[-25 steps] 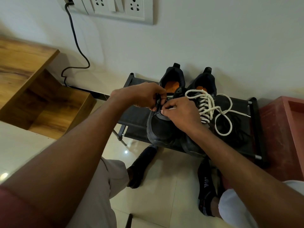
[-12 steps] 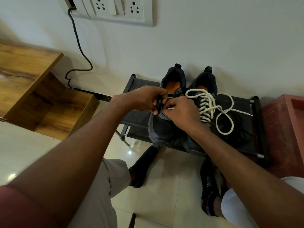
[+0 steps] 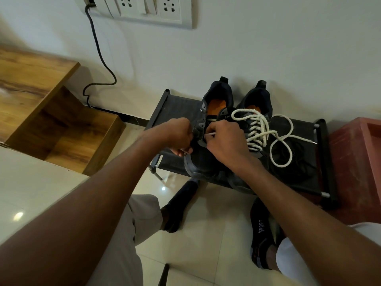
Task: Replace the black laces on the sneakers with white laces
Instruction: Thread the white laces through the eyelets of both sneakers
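Dark fabric rack (image 3: 177,106) against the wall holds both sneakers side by side. Right sneaker (image 3: 255,104): fully threaded with a white lace (image 3: 259,129), loose ends looped on the rack. Left sneaker (image 3: 206,159): both hands at its eyelets. Right hand (image 3: 224,141) pinches a white lace tip (image 3: 209,134) between curled fingers. Left hand (image 3: 177,135) has fingers curled, gripping the sneaker's side edge; a second pale tip shows at its fingertips. Black lace (image 3: 296,159) lies loose on the rack.
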`<action>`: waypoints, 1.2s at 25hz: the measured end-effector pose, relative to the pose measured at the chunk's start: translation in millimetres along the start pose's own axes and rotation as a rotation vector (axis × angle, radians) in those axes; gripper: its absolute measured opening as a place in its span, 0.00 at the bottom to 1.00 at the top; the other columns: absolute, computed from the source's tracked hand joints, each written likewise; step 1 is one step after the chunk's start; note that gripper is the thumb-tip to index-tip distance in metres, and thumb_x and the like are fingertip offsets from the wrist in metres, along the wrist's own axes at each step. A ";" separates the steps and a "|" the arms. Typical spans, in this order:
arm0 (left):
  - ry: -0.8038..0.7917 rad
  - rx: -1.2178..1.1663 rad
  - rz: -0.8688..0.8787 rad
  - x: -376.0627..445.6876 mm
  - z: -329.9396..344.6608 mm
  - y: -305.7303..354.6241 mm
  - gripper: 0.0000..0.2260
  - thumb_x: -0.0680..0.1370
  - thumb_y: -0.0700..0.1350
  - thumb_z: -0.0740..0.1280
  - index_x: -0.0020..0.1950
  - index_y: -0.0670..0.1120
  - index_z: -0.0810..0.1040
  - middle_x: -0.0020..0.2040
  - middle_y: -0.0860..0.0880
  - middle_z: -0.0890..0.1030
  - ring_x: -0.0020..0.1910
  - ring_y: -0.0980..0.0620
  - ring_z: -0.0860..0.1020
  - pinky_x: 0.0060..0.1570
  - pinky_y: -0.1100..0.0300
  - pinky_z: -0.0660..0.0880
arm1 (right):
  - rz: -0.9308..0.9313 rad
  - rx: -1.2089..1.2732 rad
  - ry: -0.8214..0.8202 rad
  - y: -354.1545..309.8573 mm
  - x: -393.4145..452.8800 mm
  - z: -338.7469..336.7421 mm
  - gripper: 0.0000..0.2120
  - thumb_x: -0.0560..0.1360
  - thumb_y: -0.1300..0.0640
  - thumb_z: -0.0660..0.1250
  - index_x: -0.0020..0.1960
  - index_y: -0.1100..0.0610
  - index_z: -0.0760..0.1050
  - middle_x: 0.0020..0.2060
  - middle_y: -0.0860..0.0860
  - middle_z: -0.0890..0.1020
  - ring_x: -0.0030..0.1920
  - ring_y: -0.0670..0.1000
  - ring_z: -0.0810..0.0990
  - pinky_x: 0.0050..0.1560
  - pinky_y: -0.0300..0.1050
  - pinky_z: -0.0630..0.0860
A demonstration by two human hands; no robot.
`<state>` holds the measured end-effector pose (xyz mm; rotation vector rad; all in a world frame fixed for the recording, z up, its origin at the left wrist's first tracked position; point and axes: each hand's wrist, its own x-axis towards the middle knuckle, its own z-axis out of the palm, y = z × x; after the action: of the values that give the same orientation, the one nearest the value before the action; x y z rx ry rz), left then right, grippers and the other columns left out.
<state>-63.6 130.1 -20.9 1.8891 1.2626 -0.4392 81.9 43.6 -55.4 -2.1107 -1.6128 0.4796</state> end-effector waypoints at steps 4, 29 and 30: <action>-0.014 -0.070 -0.026 1.1 -6.0 2.0 0.15 0.77 0.36 0.73 0.64 0.38 0.77 0.47 0.40 0.83 0.42 0.46 0.85 0.40 0.58 0.84 | 0.019 0.046 -0.045 -1.0 0.9 -2.1 0.10 0.79 0.55 0.72 0.59 0.47 0.86 0.52 0.47 0.87 0.53 0.52 0.84 0.55 0.49 0.82; 0.129 0.210 0.360 23.1 -26.2 8.6 0.16 0.73 0.38 0.78 0.51 0.53 0.76 0.41 0.50 0.84 0.41 0.53 0.85 0.37 0.61 0.76 | 0.151 0.124 0.009 0.6 4.1 9.7 0.04 0.77 0.50 0.75 0.51 0.45 0.87 0.61 0.51 0.71 0.58 0.54 0.78 0.54 0.49 0.80; 0.130 0.206 0.364 23.4 -26.1 8.6 0.15 0.73 0.38 0.77 0.51 0.53 0.76 0.41 0.51 0.84 0.41 0.53 0.85 0.37 0.61 0.76 | 0.164 0.141 -0.006 0.5 5.0 10.2 0.03 0.77 0.51 0.75 0.50 0.46 0.87 0.62 0.51 0.71 0.59 0.55 0.78 0.56 0.51 0.81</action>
<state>-49.3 163.0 -16.7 2.2975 0.9509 -0.2641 78.3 49.6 -64.4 -2.1450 -1.3730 0.6339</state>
